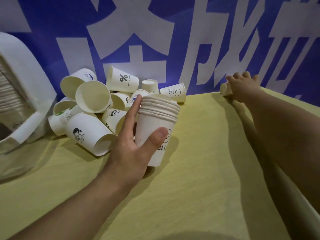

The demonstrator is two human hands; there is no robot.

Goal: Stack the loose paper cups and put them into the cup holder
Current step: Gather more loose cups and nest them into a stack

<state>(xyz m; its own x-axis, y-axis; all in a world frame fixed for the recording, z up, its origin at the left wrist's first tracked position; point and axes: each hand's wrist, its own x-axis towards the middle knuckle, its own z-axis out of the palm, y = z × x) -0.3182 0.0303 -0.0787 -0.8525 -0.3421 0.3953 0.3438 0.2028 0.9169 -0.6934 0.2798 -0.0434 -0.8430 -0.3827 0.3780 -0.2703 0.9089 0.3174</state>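
Observation:
My left hand (133,144) grips a stack of several nested white paper cups (155,122), upright, just above the yellow table (199,170). A pile of loose white cups (97,104) with printed logos lies on its sides at the back left, against the wall. My right hand (242,87) reaches to the far right edge and curls round a single loose cup (225,89) lying on its side. The white cup holder (24,94) stands at the far left, with stacked cup rims visible inside.
A blue wall banner (173,40) with large white characters closes off the back of the table. One cup marked "HELLO" (174,92) lies apart, right of the pile. The table's right edge (294,101) runs diagonally just past my right hand.

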